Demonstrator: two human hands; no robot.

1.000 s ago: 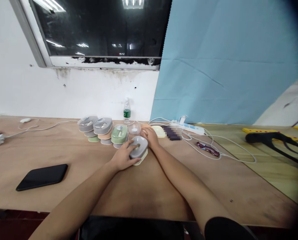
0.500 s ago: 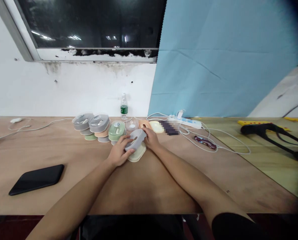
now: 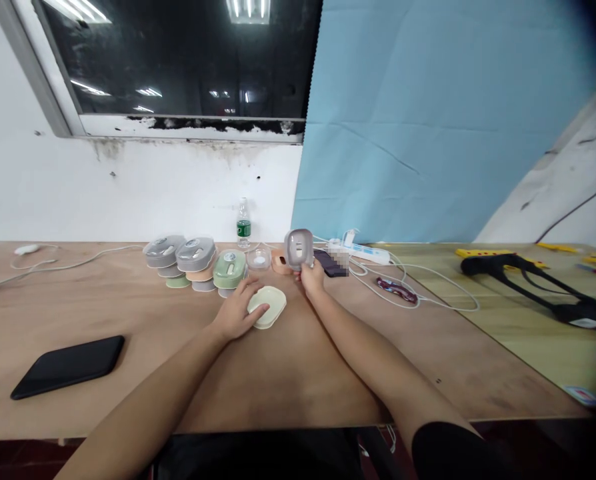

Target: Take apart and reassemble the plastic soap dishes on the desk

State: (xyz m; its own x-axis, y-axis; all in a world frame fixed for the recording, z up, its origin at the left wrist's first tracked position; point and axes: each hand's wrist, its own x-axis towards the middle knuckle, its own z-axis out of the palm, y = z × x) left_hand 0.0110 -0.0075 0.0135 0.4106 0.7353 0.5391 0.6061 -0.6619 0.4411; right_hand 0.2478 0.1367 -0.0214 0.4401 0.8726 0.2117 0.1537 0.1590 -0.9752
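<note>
Over the tabletop (image 3: 283, 373), I've just lifted the grey cover (image 3: 298, 244) clear, right hand (image 3: 313, 277) gripping it, left hand (image 3: 235, 311) spread against the cream base (image 3: 273, 304), leaving both parts separated.

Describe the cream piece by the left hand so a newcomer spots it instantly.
On the wooden table, find the left hand. Its thumb overlaps the left side of the cream piece, which lies flat and has rounded corners. Pale colour and low shape set it apart from the taller green-topped stack beyond and the grey see-through cover in the right hand.
</note>
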